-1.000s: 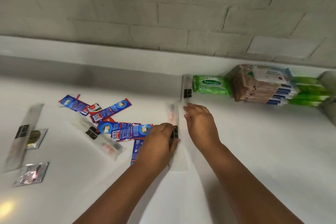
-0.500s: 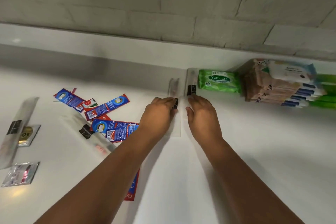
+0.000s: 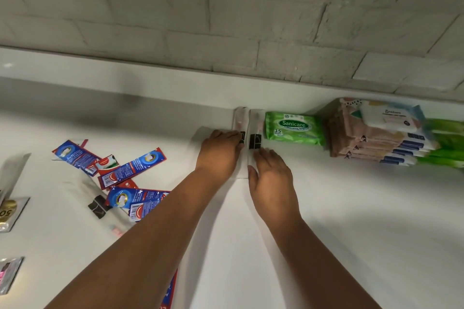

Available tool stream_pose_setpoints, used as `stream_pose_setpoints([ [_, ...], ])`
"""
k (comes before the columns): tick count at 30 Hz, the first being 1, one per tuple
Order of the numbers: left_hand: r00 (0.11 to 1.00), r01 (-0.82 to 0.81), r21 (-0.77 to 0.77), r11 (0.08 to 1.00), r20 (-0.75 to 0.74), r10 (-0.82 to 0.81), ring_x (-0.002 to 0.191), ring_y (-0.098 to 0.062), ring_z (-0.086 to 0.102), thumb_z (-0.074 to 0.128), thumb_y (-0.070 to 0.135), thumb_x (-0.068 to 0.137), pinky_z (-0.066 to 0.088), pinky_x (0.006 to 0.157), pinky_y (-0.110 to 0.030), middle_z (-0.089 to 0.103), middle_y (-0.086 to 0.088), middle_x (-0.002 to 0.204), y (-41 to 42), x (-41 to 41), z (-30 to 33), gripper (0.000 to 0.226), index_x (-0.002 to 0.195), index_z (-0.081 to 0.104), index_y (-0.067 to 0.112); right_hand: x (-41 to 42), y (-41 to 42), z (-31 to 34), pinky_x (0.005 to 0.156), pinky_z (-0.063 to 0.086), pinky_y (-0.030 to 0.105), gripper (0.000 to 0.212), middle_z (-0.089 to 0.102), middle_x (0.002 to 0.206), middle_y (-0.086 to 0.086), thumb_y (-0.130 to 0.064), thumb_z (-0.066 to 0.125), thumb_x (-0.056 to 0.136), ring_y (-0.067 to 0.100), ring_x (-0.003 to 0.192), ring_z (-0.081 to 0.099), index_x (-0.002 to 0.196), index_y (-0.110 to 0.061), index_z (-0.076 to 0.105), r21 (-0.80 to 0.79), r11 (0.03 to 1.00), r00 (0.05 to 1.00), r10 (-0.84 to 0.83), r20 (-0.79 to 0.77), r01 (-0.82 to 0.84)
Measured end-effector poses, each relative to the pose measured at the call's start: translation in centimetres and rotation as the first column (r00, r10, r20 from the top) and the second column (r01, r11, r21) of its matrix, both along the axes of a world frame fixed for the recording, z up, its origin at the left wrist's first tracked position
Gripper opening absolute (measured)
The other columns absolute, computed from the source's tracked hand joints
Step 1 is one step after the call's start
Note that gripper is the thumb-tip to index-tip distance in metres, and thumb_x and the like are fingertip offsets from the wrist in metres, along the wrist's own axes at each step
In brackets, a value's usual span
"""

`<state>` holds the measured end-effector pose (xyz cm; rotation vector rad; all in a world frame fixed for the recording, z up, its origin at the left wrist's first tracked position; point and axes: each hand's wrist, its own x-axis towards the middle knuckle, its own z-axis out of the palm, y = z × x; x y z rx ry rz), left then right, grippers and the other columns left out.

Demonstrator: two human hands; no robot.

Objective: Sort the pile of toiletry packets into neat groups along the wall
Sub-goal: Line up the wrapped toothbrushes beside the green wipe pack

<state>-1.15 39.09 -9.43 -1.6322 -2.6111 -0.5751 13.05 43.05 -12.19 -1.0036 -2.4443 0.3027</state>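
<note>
Two clear packets [image 3: 256, 128] at wall; four wipe packs [image 3: 371, 143] stacked.

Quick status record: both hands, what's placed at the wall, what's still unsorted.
left hand: on a clear toothbrush packet, its far end against the wall ledge
right hand: flat on the second clear packet beside it
at wall: green Sanicare wipes, stack of wipe packs
unsorted: blue-red toothpaste sachets, another clear packet, foil sachets at far left
</note>
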Motion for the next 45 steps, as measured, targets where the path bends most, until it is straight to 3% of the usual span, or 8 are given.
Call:
stream_pose_setpoints([
  [5, 1.0, -0.008, -0.038, 0.999, -0.018, 0.008, 0.11, -0.029, 0.055, 0.038, 0.036, 0.094, 0.048, 0.085, -0.04, 0.064, 0.001, 0.123, 0.1, 0.0, 0.2, 0.038, 0.116, 0.063, 0.02, -0.1, 0.2, 0.1, 0.099, 0.045, 0.041, 0.044, 0.06, 0.127, 0.007, -0.031, 0.032, 0.092, 0.027, 0.124, 0.05, 0.121, -0.01, 0.058, -0.006, 1.0, 1.0, 0.0, 0.006, 0.0],
  [11, 1.0, -0.016, 0.039, 0.999, 0.014, 0.016, 0.091, -0.035, 0.062, 0.029, 0.041, 0.089, 0.054, 0.071, -0.04, 0.069, -0.008, 0.108, -1.9, 0.5, 1.4, 0.051, 0.111, 0.064, 0.011, 0.5, -0.1, 0.5, 0.098, 0.045, 0.042, 0.044, 0.059, 0.129, 0.008, -0.029, 0.03, 0.093, 0.029, 0.124, 0.049, 0.12, -0.011, 0.06, 0.019, 1.0, 0.999, 0.008, -0.037, -0.008],
  [18, 0.993, -0.106, 0.103, 0.989, 0.061, 0.1, 0.116, -0.027, 0.05, 0.036, 0.041, 0.096, 0.038, 0.096, -0.036, 0.058, -0.003, 0.128, -9.6, 0.0, 2.9, 0.041, 0.121, 0.06, 0.018, 1.5, -4.5, 1.9, 0.098, 0.043, 0.041, 0.035, 0.061, 0.125, 0.001, -0.032, 0.042, 0.092, 0.026, 0.121, 0.048, 0.114, -0.019, 0.065, 0.033, 0.999, 0.992, 0.04, -0.121, -0.036],
  [21, 0.978, -0.192, 0.16, 0.968, 0.119, 0.174, 0.115, -0.026, 0.051, 0.047, 0.028, 0.096, 0.037, 0.098, -0.033, 0.059, -0.006, 0.124, -14.7, -1.4, 2.6, 0.029, 0.117, 0.062, 0.014, 0.9, -8.6, 2.6, 0.093, 0.044, 0.039, 0.034, 0.063, 0.12, -0.004, -0.035, 0.042, 0.09, 0.022, 0.118, 0.051, 0.109, -0.023, 0.068, 0.01, 0.991, 0.985, 0.136, -0.106, -0.135],
  [25, 0.951, -0.286, 0.186, 0.94, 0.171, 0.256, 0.098, -0.025, 0.056, 0.055, 0.018, 0.092, 0.045, 0.084, -0.033, 0.06, -0.008, 0.107, -21.9, -3.1, 1.9, 0.015, 0.102, 0.064, 0.011, -1.4, -14.5, 4.0, 0.086, 0.045, 0.034, 0.028, 0.067, 0.107, -0.008, -0.033, 0.046, 0.087, 0.019, 0.107, 0.057, 0.103, -0.025, 0.067, 0.02, 0.949, 0.948, 0.316, -0.043, -0.316],
  [30, 0.982, -0.166, 0.067, 0.984, 0.1, 0.159, 0.096, -0.027, 0.06, 0.048, 0.025, 0.086, 0.05, 0.082, -0.033, 0.065, -0.005, 0.105, -27.2, -4.2, 0.7, 0.027, 0.101, 0.067, 0.014, -4.6, -19.8, 4.4, 0.069, 0.045, 0.035, 0.023, 0.066, 0.081, -0.004, -0.034, 0.047, 0.092, 0.022, 0.082, 0.057, 0.08, -0.025, 0.065, 0.082, 0.907, 0.909, 0.406, 0.088, -0.413],
  [38, 0.997, 0.026, 0.077, 0.997, 0.074, -0.032, 0.095, -0.026, 0.062, 0.052, 0.021, 0.082, 0.05, 0.079, -0.032, 0.067, -0.005, 0.104, -31.8, -5.0, 1.2, 0.025, 0.097, 0.07, 0.013, -6.5, -26.2, 3.5, 0.059, 0.044, 0.031, 0.01, 0.065, 0.072, -0.005, -0.018, 0.074, 0.071, 0.021, 0.072, 0.058, 0.076, -0.024, 0.068, 0.071, 0.973, 0.953, 0.2, 0.226, -0.221],
  [45, 0.979, 0.19, 0.121, 0.974, 0.046, -0.197, 0.092, -0.022, 0.061, 0.049, 0.02, 0.085, 0.051, 0.077, -0.032, 0.066, -0.001, 0.1, -35.3, -5.6, 0.7, 0.025, 0.099, 0.068, 0.015, -5.0, -31.2, 2.9, 0.055, 0.047, 0.033, 0.015, 0.064, 0.07, -0.002, -0.009, 0.075, 0.069, 0.021, 0.065, 0.057, 0.078, -0.02, 0.07, 0.028, 0.993, 0.987, 0.112, 0.112, -0.116],
])
